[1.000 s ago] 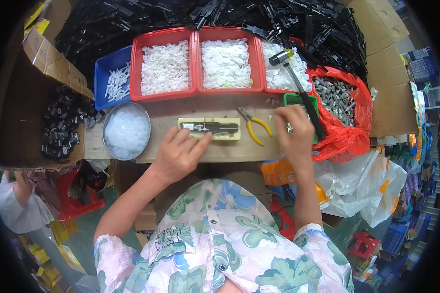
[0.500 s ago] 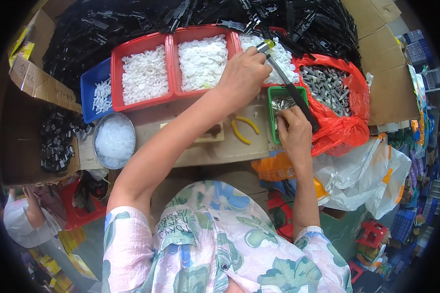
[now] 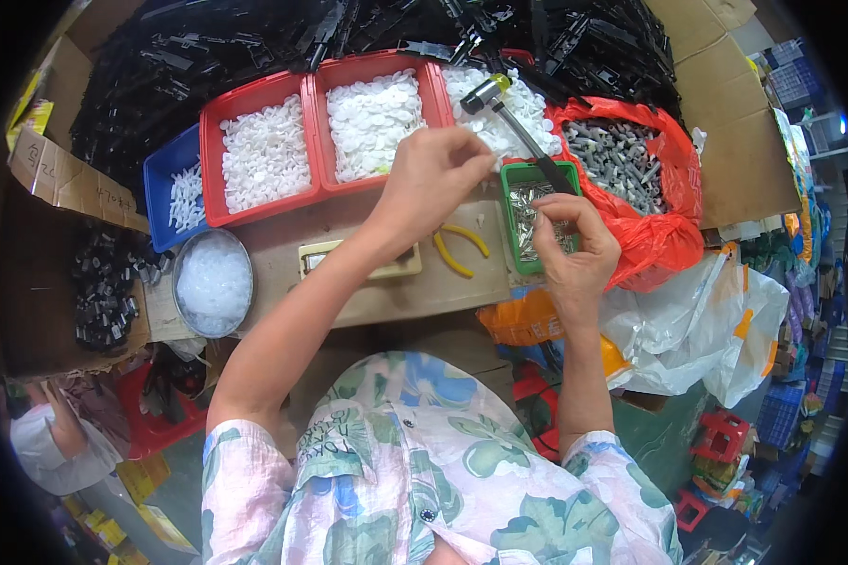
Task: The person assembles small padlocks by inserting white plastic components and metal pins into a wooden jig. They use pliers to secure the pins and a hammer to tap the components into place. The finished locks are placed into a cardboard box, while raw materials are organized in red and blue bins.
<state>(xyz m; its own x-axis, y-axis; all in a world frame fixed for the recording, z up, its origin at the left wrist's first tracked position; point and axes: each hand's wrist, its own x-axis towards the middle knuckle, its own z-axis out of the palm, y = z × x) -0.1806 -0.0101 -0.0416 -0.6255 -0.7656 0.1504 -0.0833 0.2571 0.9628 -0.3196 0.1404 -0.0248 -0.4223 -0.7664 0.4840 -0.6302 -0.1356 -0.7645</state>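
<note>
My left hand [image 3: 435, 177] hovers before the red trays, thumb and forefinger pinched together; a whitish bit shows at the fingertips, too small to name. My right hand [image 3: 582, 247] is over the green tray [image 3: 510, 218] of thin metal pins [image 3: 526, 202], its thumb and forefinger nearly meeting; what is between them cannot be made out. A hammer [image 3: 530, 132] with a silver and yellow head and dark handle lies across the third red tray's white pieces [image 3: 457, 85] and the green tray. Its handle end is partly hidden behind my right hand.
Two more red trays [image 3: 322, 141] hold white parts, with a blue tray [image 3: 156, 184] and metal bowl [image 3: 239, 315] at left. Yellow-handled pliers [image 3: 460, 254] lie near a cream block [image 3: 400, 266]. A red bag [image 3: 669, 250] holds grey parts; black parts [image 3: 236, 47] pile behind.
My left hand has come off the hammer head, moving down and left. My right hand has lifted from among the pins, uncovering more of the green tray. The view has shifted slightly.
</note>
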